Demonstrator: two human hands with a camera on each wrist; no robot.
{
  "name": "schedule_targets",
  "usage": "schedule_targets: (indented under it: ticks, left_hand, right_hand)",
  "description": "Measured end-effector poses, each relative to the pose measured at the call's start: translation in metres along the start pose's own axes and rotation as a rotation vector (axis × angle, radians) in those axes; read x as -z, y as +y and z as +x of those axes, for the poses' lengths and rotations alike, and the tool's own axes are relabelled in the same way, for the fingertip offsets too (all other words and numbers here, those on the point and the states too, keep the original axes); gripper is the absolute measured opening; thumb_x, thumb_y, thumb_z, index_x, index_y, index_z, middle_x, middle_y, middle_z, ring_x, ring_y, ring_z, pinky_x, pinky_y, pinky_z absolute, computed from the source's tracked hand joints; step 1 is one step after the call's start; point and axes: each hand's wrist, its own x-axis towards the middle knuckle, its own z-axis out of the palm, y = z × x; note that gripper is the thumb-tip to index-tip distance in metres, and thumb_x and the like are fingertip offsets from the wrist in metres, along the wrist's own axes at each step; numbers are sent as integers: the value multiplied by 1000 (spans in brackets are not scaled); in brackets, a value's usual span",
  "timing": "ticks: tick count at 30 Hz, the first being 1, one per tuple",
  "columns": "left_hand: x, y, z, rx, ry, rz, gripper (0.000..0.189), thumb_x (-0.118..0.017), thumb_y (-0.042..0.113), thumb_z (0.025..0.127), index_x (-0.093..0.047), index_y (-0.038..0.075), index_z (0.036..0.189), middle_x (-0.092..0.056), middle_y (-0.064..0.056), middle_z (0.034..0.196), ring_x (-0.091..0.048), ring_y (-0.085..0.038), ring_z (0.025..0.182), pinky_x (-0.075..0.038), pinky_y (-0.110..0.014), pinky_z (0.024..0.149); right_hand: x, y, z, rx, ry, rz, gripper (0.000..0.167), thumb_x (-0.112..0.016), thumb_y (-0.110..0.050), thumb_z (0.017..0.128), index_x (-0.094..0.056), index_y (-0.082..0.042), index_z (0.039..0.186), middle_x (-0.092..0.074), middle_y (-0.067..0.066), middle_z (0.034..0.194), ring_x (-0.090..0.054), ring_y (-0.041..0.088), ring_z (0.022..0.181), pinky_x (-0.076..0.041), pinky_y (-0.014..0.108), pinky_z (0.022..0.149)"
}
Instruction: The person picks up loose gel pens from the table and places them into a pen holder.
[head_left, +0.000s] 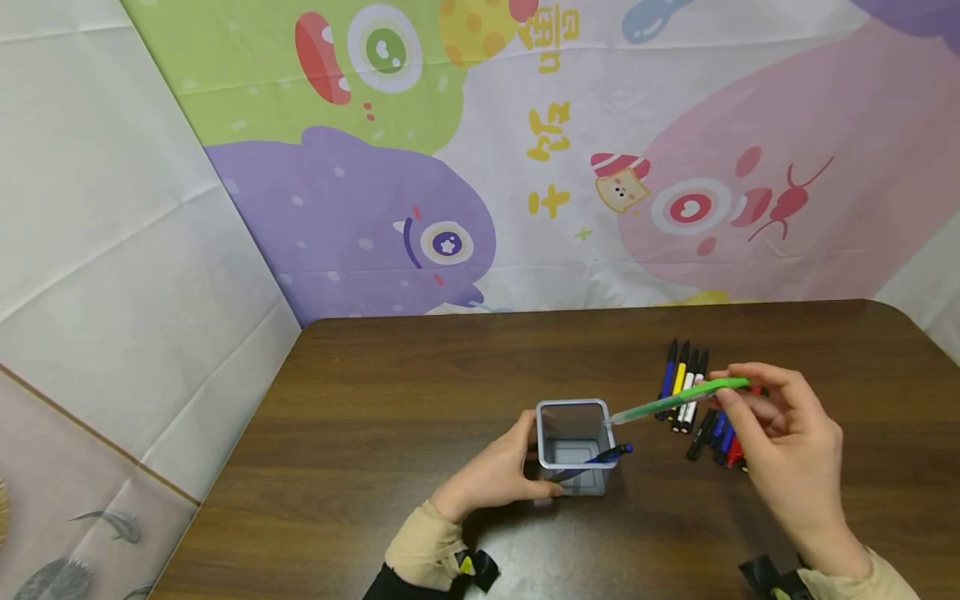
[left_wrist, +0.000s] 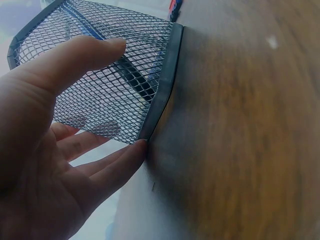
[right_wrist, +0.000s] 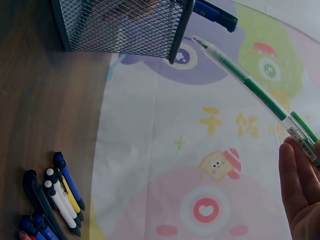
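Note:
A square mesh pen holder [head_left: 576,479] stands upright on the table, and a dark blue pen [head_left: 617,453] leans inside it with its end over the rim. My left hand [head_left: 498,475] grips the holder from its left side; in the left wrist view the thumb lies across the mesh [left_wrist: 100,85] and fingertips touch its base edge. My right hand [head_left: 795,442] pinches a green pen [head_left: 675,397] near its clip end. The pen's tip [right_wrist: 200,42] points left, close to the holder's right rim; whether it touches cannot be told.
On the table [head_left: 390,400], right of the holder, lie several pens: white pens [head_left: 688,400], a yellow pen [head_left: 680,377], a blue pen [head_left: 667,379], and a black pen [head_left: 701,435] with blue and red ones partly behind my right hand. A cartoon-printed cloth [head_left: 525,275] hangs behind the table.

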Motion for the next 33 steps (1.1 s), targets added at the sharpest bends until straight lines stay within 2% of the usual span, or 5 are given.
schedule_targets:
  ticks: [5,11,14,27,33]
  left_hand:
    - [0,1,-1,14,-2,-16,77,-78,13,71,-27,10,129,-46,-12,125,-54,-20,112,-43,-17,91]
    - [0,1,0,21,-5,-54,78,-77,11,71,-27,11,130,-46,-12,126,-53,-22,113,-43,-18,93]
    - [0,1,0,16,-4,-40,78,-77,11,71,-27,10,130,-46,-12,126,-54,-21,113,-43,-18,92]
    - [0,1,0,11,-10,-24,77,-77,11,71,-27,8,130,-46,-13,125,-54,-20,113,-43,-18,93]
    - [0,1,0,12,-8,-29,77,-77,10,71,-27,9,129,-45,-13,125,-53,-20,113,-43,-18,93]
  right_hand:
    - [-4,-1,-2,7,-12,5,31,-58,19,76,-53,13,107,-68,-4,97,-65,1,77,-43,8,48]
    - [-8,1,-5,31,-22,54,34,-57,22,75,-50,16,107,-67,-5,97,-65,1,77,-46,7,54]
    - [-8,2,-6,40,-26,68,35,-57,23,74,-47,17,107,-67,-5,98,-65,1,78,-45,7,51]
    - [-12,-2,-10,-55,-68,-50,33,-61,17,75,-49,10,105,-66,-17,94,-64,-3,78,-47,10,50]
    - [-13,-2,-11,-37,-102,-54,33,-61,17,75,-49,10,105,-64,-18,97,-64,-3,80,-50,10,58]
